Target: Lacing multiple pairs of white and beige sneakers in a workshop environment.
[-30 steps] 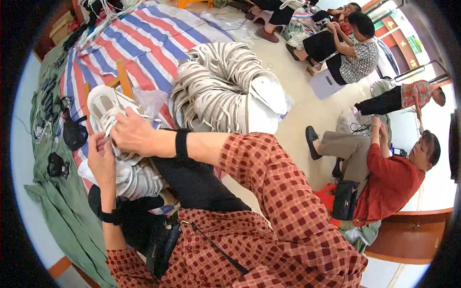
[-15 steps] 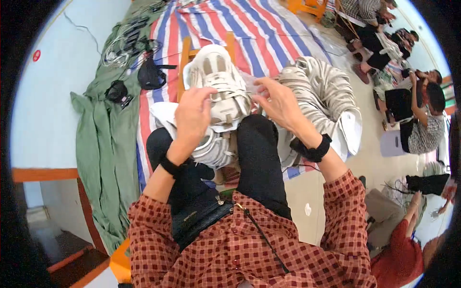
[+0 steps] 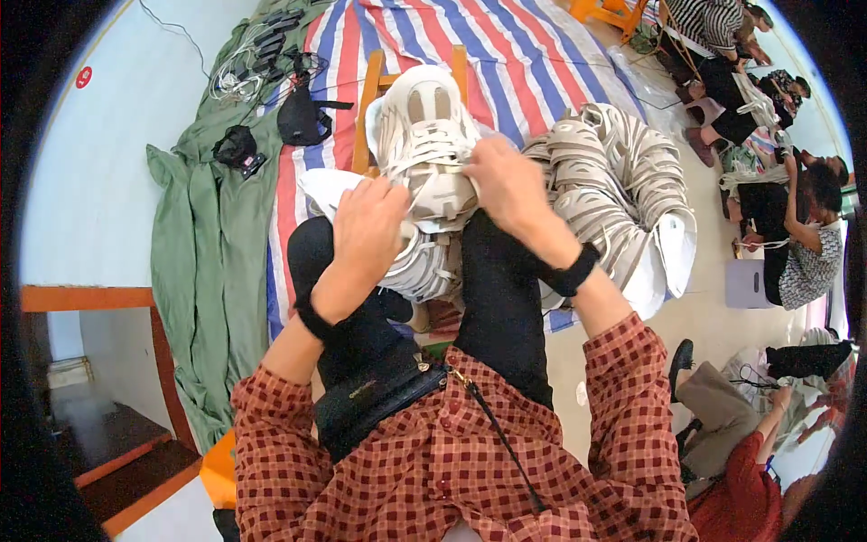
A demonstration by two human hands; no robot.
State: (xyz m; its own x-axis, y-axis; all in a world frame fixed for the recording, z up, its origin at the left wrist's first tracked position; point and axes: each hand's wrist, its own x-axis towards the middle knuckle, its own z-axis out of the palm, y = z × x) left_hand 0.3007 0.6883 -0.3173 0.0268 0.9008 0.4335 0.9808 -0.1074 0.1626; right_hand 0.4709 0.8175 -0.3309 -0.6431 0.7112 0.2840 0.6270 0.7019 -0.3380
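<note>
I see the off-white and taupe lace-up shoe upper (image 3: pixel 431 135) just above the centre of the frame, toe towards the top, in front of an orange wooden frame (image 3: pixel 460 68). The bare right hand (image 3: pixel 513 185), a black band at its wrist, is at the upper's right edge, fingers curled in close together; I can't tell whether they grip a lace. The bare left hand (image 3: pixel 370 226) is at its lower left, fingers bent and nearly together, tips hidden from me, so I can't confirm a hold there either. Right of centre, I have a curved stack of nested white-and-taupe shoe uppers (image 3: pixel 578 167). Red, white and blue striped sheeting (image 3: pixel 533 63) spreads across the top; crumpled green cloth (image 3: pixel 212 244) runs down the left.
</note>
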